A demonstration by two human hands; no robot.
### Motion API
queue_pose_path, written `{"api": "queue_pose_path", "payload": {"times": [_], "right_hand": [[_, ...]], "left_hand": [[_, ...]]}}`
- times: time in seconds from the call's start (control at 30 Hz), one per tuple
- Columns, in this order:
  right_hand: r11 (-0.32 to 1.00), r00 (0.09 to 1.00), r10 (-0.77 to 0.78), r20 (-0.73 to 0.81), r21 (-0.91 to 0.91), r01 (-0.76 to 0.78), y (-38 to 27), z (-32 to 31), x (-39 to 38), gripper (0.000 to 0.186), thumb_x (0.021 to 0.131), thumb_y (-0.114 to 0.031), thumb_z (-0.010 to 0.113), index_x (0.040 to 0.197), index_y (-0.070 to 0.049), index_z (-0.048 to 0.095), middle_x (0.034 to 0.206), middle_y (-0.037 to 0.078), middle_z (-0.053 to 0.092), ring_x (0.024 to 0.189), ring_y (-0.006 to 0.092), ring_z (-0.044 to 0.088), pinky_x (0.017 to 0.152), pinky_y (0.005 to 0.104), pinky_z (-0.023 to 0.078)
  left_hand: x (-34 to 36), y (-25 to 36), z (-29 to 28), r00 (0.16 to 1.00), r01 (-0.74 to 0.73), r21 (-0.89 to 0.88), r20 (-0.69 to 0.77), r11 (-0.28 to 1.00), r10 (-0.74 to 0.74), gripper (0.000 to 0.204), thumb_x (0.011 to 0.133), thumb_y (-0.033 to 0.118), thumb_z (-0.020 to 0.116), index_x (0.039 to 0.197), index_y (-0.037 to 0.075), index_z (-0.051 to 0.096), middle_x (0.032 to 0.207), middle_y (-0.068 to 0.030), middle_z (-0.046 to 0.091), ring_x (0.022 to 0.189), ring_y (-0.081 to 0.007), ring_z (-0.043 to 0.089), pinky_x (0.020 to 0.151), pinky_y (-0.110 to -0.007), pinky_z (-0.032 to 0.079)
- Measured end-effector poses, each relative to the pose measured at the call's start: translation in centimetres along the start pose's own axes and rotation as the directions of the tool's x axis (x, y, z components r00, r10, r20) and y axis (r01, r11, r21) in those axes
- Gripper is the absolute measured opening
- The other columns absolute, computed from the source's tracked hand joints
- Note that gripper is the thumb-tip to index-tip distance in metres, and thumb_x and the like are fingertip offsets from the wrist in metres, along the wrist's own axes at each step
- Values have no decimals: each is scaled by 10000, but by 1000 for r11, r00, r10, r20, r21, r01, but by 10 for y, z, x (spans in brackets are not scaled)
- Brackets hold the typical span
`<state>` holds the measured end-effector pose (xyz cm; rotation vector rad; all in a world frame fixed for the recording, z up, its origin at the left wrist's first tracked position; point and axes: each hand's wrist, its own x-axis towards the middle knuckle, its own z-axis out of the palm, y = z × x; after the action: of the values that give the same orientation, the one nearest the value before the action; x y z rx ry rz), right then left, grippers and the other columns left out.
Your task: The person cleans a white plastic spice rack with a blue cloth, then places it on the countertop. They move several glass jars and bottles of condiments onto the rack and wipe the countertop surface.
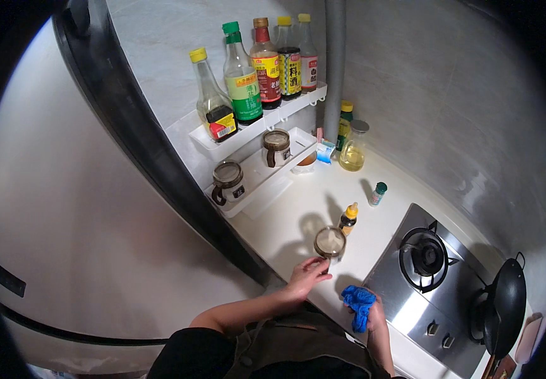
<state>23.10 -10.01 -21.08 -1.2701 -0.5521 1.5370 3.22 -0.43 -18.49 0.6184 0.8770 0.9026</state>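
Observation:
My left hand [309,278] has its fingers closed at the handle side of a seasoning jar [330,242] with a clear lid, brown rim and white contents. The handle is mostly hidden by the fingers. My right hand [376,311] is wrapped round a crumpled blue cloth [359,306], held near the front edge of the counter. Just behind the jar stands a small dark bottle [348,218] with a yellow nozzle cap.
Sauce bottles [244,82] line the upper wall shelf [273,118]; two similar jars [227,181] sit on the lower one. A green-capped shaker [379,193] and an oil jug [352,151] stand farther back. At right are a gas stove [405,278] and a black wok [505,309].

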Motion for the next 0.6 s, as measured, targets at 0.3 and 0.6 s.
{"api": "queue_pose_path", "payload": {"times": [0.3, 0.6], "right_hand": [[998, 997, 29, 69, 50, -33, 1, -2, 5, 248, 838, -157, 475, 933, 41, 588, 789, 169, 628, 658, 261, 633, 516, 330, 513], [998, 996, 19, 92, 59, -25, 6, -8, 7, 211, 782, -85, 553, 952, 33, 595, 813, 146, 642, 678, 239, 634, 534, 321, 505]], "left_hand": [[16, 107, 2, 892, -394, -40, -256, 918, 372, 253, 845, 156, 604, 978, -34, 504, 806, -62, 520, 688, -140, 561, 772, -321, 554], [47, 170, -9, 774, -529, -28, -427, 848, 469, 299, 826, 160, 642, 998, -47, 511, 854, -82, 579, 711, -109, 568, 669, -243, 564]]}}
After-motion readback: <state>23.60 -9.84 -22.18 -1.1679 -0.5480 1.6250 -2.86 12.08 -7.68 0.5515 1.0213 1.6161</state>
